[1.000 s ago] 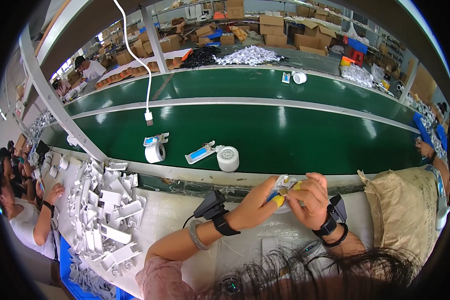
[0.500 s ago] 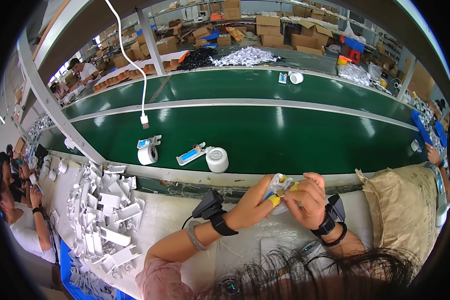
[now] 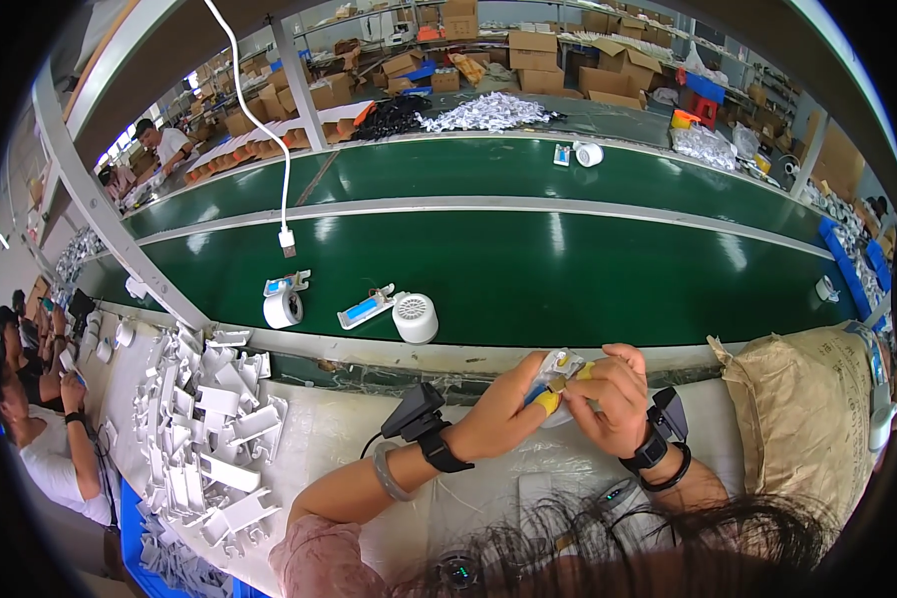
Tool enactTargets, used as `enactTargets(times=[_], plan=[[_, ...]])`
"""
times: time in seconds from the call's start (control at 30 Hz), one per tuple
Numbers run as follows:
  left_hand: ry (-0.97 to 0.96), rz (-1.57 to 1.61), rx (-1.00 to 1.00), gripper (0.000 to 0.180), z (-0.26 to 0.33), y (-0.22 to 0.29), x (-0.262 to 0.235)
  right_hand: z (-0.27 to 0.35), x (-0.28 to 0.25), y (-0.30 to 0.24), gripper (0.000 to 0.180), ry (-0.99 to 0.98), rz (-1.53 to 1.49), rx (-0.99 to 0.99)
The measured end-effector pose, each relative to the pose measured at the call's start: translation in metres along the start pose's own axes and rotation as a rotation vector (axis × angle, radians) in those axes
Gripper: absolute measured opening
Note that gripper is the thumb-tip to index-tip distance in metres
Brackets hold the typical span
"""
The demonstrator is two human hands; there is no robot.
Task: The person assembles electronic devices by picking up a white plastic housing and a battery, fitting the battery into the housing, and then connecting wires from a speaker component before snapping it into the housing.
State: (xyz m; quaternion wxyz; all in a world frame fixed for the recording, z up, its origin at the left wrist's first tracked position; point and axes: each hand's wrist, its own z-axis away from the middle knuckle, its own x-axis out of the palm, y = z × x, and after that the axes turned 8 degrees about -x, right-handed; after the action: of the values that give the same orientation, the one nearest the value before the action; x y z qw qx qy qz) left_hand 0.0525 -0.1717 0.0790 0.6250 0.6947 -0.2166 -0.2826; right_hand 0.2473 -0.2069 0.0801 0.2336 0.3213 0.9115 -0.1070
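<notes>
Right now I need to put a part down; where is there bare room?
The worktop between the white plastic pile and the left forearm; the near green belt between the grilled white unit and the small white item far right. Crowded: the pile itself.

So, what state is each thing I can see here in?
Left hand: closed around a small white part
Right hand: curled, pinching at that part
White USB cable: hanging, plug end free
Grilled white unit: on the green belt, grille up
Leftmost white unit: tipped on its side
White pieces: loosely heaped
Paper sack: creased
</notes>
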Motion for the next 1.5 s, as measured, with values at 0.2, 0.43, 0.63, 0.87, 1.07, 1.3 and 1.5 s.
enactTargets(times=[0.2, 0.43, 0.63, 0.87, 1.07, 1.3, 1.5], plan=[[-0.055, 0.098, -0.1, 0.048, 0.001, -0.006, -0.003, 0.001, 0.0, 0.0, 0.024, -0.005, -0.008, 0.003], [-0.074, 0.119, -0.079, 0.045, 0.0, -0.007, -0.004, 0.0, 0.001, -0.001, 0.024, 0.001, -0.006, 0.01], [-0.002, -0.012, 0.065, 0.045, 0.001, 0.006, -0.002, 0.0, 0.0, -0.002, 0.023, -0.003, -0.013, 0.013], [-0.013, -0.097, 0.254, 0.045, -0.002, -0.013, -0.004, 0.001, 0.0, -0.003, 0.024, 0.002, -0.021, 0.017], [0.066, -0.216, 0.241, 0.042, -0.003, -0.014, -0.001, -0.001, 0.0, -0.002, 0.024, 0.006, -0.028, 0.021], [0.087, -0.185, 0.149, 0.038, 0.0, -0.012, 0.002, -0.001, 0.0, -0.003, 0.024, -0.001, -0.035, 0.035], [0.092, -0.174, 0.185, 0.036, -0.002, -0.015, 0.002, -0.003, 0.0, -0.003, 0.024, -0.004, -0.04, 0.033]])
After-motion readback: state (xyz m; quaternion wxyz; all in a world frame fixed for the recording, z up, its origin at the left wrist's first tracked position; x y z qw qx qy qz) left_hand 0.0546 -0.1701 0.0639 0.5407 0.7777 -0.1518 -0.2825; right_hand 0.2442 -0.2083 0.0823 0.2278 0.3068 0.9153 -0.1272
